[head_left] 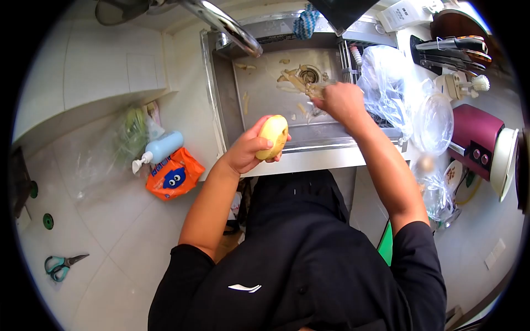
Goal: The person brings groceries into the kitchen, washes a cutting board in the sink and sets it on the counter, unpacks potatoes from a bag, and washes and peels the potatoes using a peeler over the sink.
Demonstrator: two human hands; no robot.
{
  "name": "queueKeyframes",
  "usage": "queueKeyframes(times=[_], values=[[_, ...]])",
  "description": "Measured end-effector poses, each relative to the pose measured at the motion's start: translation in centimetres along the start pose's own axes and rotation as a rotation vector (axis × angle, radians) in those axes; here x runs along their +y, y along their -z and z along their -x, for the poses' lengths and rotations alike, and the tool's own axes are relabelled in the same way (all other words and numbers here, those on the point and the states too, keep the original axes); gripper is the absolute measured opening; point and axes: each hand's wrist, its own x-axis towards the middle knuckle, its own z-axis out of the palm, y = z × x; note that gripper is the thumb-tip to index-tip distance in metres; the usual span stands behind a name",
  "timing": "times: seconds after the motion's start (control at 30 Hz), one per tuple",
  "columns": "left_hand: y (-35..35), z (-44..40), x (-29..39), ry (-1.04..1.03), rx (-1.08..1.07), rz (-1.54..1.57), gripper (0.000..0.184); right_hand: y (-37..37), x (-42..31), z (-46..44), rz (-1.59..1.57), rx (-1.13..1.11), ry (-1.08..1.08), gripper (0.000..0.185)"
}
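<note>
A mostly peeled yellow potato (pixel 274 135) rests in my left hand (pixel 248 148), whose fingers wrap round it in front of the sink's near edge. A dark spot shows on the potato's right side. Over the metal sink (pixel 265 83), my right hand (pixel 341 103) is closed, its fingertips close to pale brownish strips of peel (pixel 298 83). What it grips is blurred and partly hidden by the fingers. Loose peelings lie around the drain (pixel 308 76) and elsewhere on the sink floor.
A faucet (pixel 232 30) reaches over the sink's left side. On the right stand a rack with a plastic bag (pixel 386 83), a knife block holding knives (pixel 450 52) and a maroon appliance (pixel 479 135). Left are a blue bottle (pixel 165 148), an orange packet (pixel 175 175) and scissors (pixel 63 266).
</note>
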Motion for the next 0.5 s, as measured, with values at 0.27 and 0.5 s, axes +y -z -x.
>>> queueKeyframes(times=[0.27,0.5], values=[[-0.3,-2.4,-0.4,0.098,0.265,0.404,0.059,2.5,-3.5,2.6,-0.290,0.297,0.191,0.048],[-2.3,-2.2,0.0,0.147,0.284,0.411,0.061,3.7,-5.8,2.1,-0.402,0.420,0.560,0.044]])
